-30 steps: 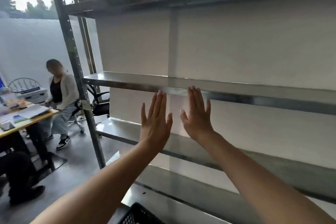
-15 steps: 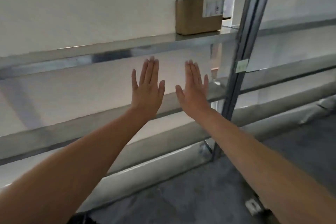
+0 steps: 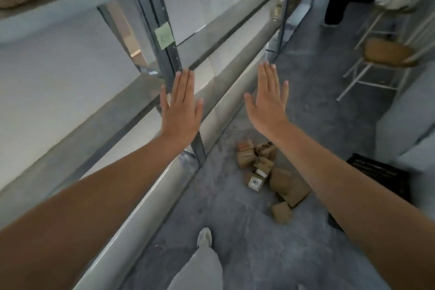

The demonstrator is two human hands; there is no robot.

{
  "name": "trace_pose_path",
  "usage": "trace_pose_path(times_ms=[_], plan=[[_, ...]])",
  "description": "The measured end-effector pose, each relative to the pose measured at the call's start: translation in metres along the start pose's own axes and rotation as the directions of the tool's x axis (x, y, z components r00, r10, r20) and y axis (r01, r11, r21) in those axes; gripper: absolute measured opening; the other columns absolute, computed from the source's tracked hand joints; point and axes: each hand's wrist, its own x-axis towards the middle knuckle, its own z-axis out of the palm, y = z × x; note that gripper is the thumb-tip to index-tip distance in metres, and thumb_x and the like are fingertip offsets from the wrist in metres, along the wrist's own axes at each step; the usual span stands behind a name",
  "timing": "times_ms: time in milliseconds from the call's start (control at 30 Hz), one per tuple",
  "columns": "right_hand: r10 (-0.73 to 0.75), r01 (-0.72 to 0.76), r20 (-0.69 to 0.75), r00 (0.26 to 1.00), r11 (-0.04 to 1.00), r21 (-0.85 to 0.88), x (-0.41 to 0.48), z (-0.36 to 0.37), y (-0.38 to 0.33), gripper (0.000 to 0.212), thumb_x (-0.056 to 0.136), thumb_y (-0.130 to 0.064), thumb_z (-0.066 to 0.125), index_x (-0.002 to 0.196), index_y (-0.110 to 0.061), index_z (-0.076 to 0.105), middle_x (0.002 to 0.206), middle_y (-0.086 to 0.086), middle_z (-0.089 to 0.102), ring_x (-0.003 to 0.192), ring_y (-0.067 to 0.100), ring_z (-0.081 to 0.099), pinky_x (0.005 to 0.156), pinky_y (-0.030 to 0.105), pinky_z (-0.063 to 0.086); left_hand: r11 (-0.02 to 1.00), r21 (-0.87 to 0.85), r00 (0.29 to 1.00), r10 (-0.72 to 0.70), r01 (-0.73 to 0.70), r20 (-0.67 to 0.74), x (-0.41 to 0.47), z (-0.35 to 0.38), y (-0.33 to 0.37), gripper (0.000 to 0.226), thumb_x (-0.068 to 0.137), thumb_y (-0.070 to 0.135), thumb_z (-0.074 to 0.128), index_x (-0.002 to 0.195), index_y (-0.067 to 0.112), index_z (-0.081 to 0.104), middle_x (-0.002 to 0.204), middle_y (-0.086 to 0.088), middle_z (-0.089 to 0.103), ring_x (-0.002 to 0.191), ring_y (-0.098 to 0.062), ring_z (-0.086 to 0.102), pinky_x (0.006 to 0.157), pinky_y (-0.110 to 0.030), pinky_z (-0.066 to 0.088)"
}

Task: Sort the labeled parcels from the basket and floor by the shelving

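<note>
Now hands (image 3: 182, 113) spread wider, with floor parcels (image 3: 282, 181) newly visible.

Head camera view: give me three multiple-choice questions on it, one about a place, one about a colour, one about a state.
1. Where do the parcels lie? A on a desk; B on the floor; C on a cart.
2. What colour is the basket? A black; B red; C white.
3. How are the left hand and right hand? A both gripping boxes; B both fists; C both flat, holding nothing.
Answers: B, the boxes sit on the grey ground by the shelving; A, its mesh wall is black; C, the fingers are straight with nothing in them.
</note>
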Motion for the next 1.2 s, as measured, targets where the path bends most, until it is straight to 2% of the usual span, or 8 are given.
trace_pose_path(times_ms=[267,533,700,800,1000,1200], plan=[[0.200,-0.202,-0.029,0.979,0.975,-0.093,0.066,0.037,0.031,0.073,0.099,-0.027,0.041,0.158,-0.015,-0.001,0.166,-0.002,-0.006,0.151,0.012,-0.012,0.119,0.048,-0.011,0.962,-0.202,0.979,0.197,-0.183,0.052,0.105,0.069,0.004,0.060,0.104,0.037,0.022,0.157,0.017,0.001,0.166,0.001,-0.002,0.152,-0.012,-0.007,0.121,-0.049,-0.006],[0.376,-0.387,-0.109,0.920,0.914,-0.118,0.118,0.066,0.054,0.073,0.099,-0.029,0.041,0.158,-0.017,0.000,0.166,-0.003,-0.005,0.150,0.011,-0.012,0.120,0.047,-0.012,0.919,-0.247,0.936,0.338,-0.307,0.097,0.194,0.119,-0.017,0.061,0.105,0.038,0.022,0.157,0.014,0.000,0.166,-0.001,-0.002,0.152,-0.013,-0.008,0.122,-0.051,-0.003],[0.463,-0.471,-0.085,0.882,0.867,-0.165,0.090,0.066,0.091,0.073,0.098,-0.030,0.039,0.158,-0.019,-0.002,0.165,-0.005,-0.007,0.149,0.009,-0.015,0.120,0.047,-0.013,0.900,-0.301,0.909,0.377,-0.314,0.178,0.204,0.158,0.009,0.062,0.105,0.038,0.022,0.157,0.011,0.002,0.166,-0.003,0.000,0.152,-0.016,-0.004,0.122,-0.052,-0.001],[0.558,-0.567,-0.099,0.824,0.807,-0.167,0.068,0.054,0.128,0.072,0.099,-0.031,0.040,0.158,-0.018,-0.001,0.165,-0.004,-0.007,0.150,0.010,-0.014,0.121,0.049,-0.011,0.872,-0.351,0.873,0.432,-0.341,0.224,0.198,0.183,0.041,0.062,0.105,0.038,0.022,0.157,0.013,0.000,0.166,-0.002,-0.002,0.152,-0.015,-0.006,0.122,-0.050,-0.005],[0.699,-0.703,-0.086,0.710,0.695,-0.152,0.025,0.045,0.210,0.070,0.101,-0.031,0.040,0.158,-0.017,0.002,0.166,-0.003,-0.004,0.151,0.012,-0.011,0.120,0.048,-0.011,0.846,-0.384,0.804,0.498,-0.370,0.324,0.173,0.231,0.114,0.061,0.106,0.036,0.022,0.157,0.014,-0.001,0.166,-0.001,-0.005,0.152,-0.013,-0.008,0.122,-0.051,-0.002],[0.752,-0.740,0.049,0.658,0.657,-0.142,0.010,0.065,0.286,0.070,0.101,-0.030,0.041,0.158,-0.016,0.002,0.166,-0.002,-0.004,0.151,0.012,-0.011,0.120,0.048,-0.010,0.866,-0.365,0.763,0.483,-0.343,0.429,0.159,0.282,0.166,0.061,0.106,0.034,0.026,0.158,0.013,0.001,0.166,-0.002,-0.001,0.152,-0.014,-0.005,0.122,-0.051,-0.001]])
